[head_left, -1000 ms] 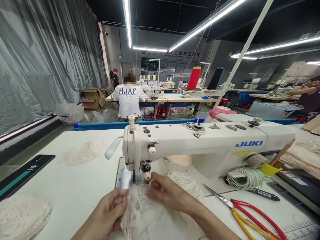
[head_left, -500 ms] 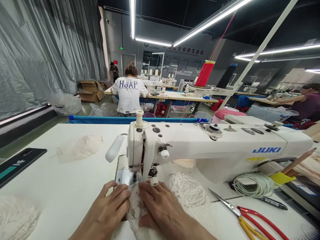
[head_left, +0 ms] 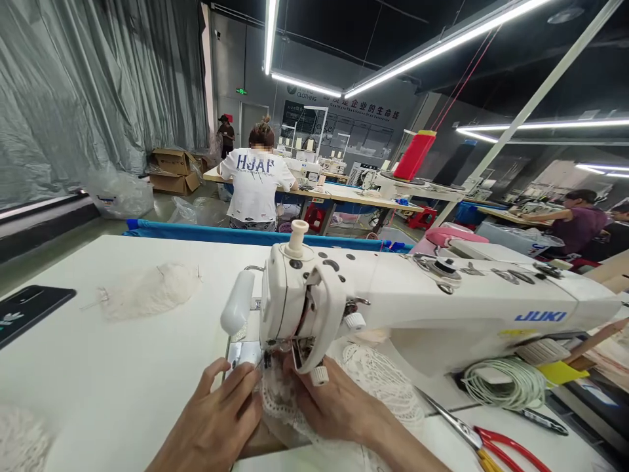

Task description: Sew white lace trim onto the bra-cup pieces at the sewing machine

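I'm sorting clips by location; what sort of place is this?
Most likely a garment workshop: lace lies at the needle end of a JUKI sewing machine, a red thread cone stands beyond, and the wall lettering includes "CLOTHING".

Left hand (head_left: 220, 408) and right hand (head_left: 337, 408) lie palm-down, left fingers (head_left: 240, 388) bent.

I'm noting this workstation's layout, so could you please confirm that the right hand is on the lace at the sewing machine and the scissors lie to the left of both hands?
Not quite: the head view shows the scissors to the right of both hands. The right hand is indeed on the lace at the sewing machine.
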`<state>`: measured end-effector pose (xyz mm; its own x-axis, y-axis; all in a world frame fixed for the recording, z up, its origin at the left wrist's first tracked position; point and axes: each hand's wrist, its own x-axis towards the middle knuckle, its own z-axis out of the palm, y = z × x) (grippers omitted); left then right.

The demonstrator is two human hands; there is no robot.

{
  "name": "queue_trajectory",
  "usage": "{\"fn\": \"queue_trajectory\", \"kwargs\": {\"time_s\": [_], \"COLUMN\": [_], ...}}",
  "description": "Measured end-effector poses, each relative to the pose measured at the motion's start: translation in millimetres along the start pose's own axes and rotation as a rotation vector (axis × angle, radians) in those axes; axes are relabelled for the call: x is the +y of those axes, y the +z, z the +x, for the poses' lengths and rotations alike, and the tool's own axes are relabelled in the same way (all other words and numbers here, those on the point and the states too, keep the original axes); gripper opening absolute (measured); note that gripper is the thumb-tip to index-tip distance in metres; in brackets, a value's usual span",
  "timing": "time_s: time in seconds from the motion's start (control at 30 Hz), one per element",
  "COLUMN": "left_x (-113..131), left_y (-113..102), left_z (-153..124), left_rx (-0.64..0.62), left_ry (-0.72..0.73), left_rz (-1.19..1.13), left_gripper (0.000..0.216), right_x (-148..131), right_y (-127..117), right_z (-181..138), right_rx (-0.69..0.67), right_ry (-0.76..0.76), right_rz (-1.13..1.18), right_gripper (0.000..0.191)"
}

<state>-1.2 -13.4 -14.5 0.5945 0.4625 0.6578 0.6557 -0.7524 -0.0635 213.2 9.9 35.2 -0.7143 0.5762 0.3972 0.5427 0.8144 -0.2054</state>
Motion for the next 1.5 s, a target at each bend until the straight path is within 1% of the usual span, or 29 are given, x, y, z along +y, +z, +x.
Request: {"fn": "queue_trajectory", "kwargs": {"time_s": [0.1,0.23,0.3,0.4,0.5,0.6,0.67,0.73,0.83,0.93,1.07,1.17,1.27,1.4,1.5], "left_x": [1,0,-1,-3,-3,-2,-1,0,2,3,4,4,4,5,6], "left_y": [-1,-3,-4,-4,-3,0,2,2,1,2,5,5,5,6,5], "left_z": [2,4,4,2,1,0,0,1,2,2,2,2,2,2,4], "left_rx": [0.015,-0.010,-0.017,-0.033,-0.047,-0.038,-0.025,-0.009,0.019,0.038,0.005,-0.024,-0.028,-0.041,-0.036], "left_ry": [-0.001,0.011,0.020,0.027,0.050,0.119,0.145,0.136,0.124,0.133,0.128,0.114,0.103,0.095,0.097], "left_rz": [-0.013,0.006,0.017,0.011,0.010,0.028,0.029,0.011,-0.019,-0.042,-0.061,-0.038,-0.034,-0.045,-0.040], "left_gripper": [0.032,0.031,0.032,0.033,0.035,0.036,0.038,0.039,0.036,0.031,0.031,0.034,0.039,0.035,0.035], "right_x": [3,-1,-7,-14,-17,-16,-16,-17,-18,-17,-17,-19,-20,-20,-21], "right_y": [2,-1,-5,-11,-13,-12,-10,-7,-2,2,2,2,5,8,9], "right_z": [0,-2,-4,-9,-15,-19,-19,-19,-18,-17,-19,-20,-20,-20,-19], "right_rx": [0.012,-0.045,-0.070,-0.124,-0.197,-0.239,-0.226,-0.186,-0.120,-0.081,-0.062,-0.056,-0.022,0.029,0.036], "right_ry": [-0.012,0.027,0.006,-0.046,-0.078,-0.093,-0.117,-0.125,-0.142,-0.200,-0.200,-0.171,-0.171,-0.170,-0.165], "right_rz": [-0.002,-0.052,-0.040,0.019,0.072,0.070,0.036,-0.011,-0.048,-0.023,-0.024,-0.047,-0.066,-0.069,-0.061], "right_gripper": [0.028,0.024,0.023,0.011,0.021,0.023,0.018,0.013,0.018,0.022,0.026,0.024,0.023,0.023,0.024]}}
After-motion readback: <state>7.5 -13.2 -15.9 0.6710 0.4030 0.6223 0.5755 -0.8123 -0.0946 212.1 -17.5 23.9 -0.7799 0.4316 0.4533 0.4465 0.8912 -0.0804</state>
